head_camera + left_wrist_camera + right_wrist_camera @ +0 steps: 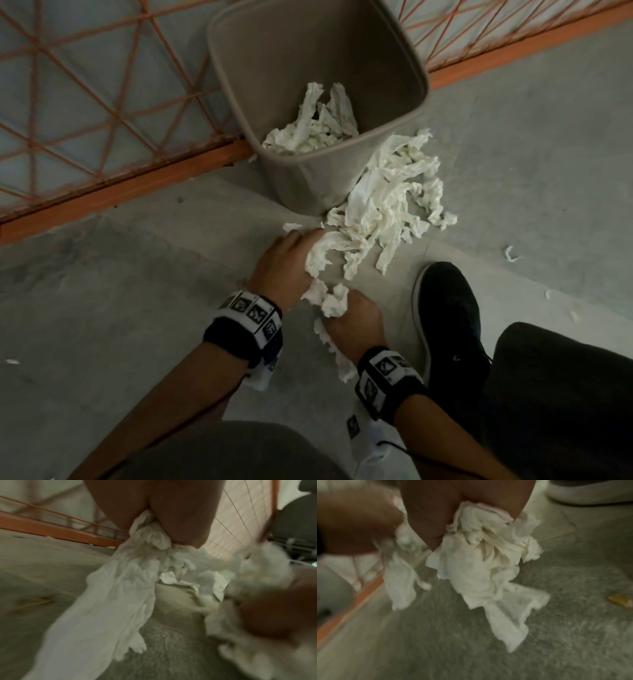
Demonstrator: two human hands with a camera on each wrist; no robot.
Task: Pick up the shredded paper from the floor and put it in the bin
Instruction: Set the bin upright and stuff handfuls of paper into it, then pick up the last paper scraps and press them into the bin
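A grey-brown bin [404, 44] stands by the orange railing with white paper shreds [318, 126] in its bottom. A big heap of shredded paper [390, 195] lies on the concrete floor just right of the bin's base. My left hand [291, 263] grips the heap's near end, and long strips [109, 601] hang from its fingers. My right hand [352, 318] holds a crumpled wad [334, 301] just below the left hand; in the right wrist view the wad [481, 566] hangs from its fingers above the floor.
An orange metal railing [113, 192] with mesh runs behind the bin. My black shoe [448, 325] and dark trouser leg stand right of the hands. Small paper scraps [510, 253] dot the floor at right, and one [12, 361] at far left.
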